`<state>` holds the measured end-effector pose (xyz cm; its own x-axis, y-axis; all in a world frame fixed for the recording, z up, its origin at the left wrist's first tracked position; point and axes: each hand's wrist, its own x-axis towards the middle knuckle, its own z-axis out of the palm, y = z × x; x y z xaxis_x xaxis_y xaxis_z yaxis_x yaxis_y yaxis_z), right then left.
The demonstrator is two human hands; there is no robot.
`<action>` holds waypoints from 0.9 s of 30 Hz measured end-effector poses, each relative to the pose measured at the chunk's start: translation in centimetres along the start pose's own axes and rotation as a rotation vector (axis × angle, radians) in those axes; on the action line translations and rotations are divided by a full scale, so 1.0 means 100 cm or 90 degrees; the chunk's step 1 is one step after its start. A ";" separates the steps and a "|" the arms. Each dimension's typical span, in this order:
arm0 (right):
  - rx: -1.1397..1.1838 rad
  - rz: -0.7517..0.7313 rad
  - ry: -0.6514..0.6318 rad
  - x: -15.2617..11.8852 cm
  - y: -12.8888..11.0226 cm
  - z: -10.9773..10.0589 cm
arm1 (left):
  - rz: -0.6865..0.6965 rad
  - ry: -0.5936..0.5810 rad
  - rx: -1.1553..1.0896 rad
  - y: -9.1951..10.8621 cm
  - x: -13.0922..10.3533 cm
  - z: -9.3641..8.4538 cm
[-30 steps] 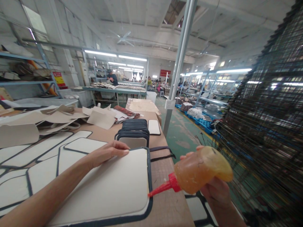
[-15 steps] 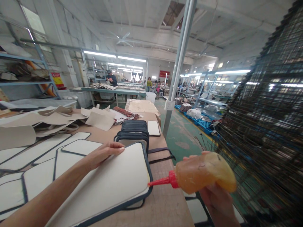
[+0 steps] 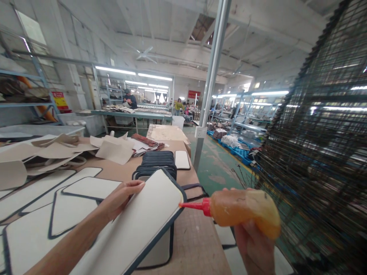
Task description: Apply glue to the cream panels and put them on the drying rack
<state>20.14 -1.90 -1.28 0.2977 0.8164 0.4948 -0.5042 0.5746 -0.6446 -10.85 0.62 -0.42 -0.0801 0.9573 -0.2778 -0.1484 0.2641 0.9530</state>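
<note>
Head view: forward-reaching left fingers (image 3: 136,186) pinch a panel (image 3: 143,221); right fingers (image 3: 247,230) wrap a sideways bottle (image 3: 243,208).

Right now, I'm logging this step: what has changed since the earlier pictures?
The dark-edged panel has turned counterclockwise in view, uncovering another panel beneath. The bottle has tipped level, its red nozzle higher in view. The left hand still holds the panel, the right hand the bottle.

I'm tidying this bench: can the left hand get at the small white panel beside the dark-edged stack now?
Probably not directly: the left hand has its grip on the large white panel, and the dark-edged stack sits between that hand and the small white panel.
</note>
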 end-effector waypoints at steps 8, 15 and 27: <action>0.005 -0.003 -0.012 0.020 0.003 0.004 | 0.020 0.001 -0.057 -0.014 0.002 0.003; -0.022 -0.014 -0.036 0.027 0.010 0.003 | 0.008 -0.019 -0.091 -0.020 -0.002 0.002; -0.050 0.055 -0.040 0.025 0.021 0.001 | -0.006 -0.014 -0.096 -0.026 -0.005 -0.004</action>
<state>19.76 1.36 -1.39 0.2037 0.8593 0.4692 -0.4601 0.5070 -0.7288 -10.78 -0.61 -2.85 -0.0563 0.9577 -0.2821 -0.2963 0.2537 0.9208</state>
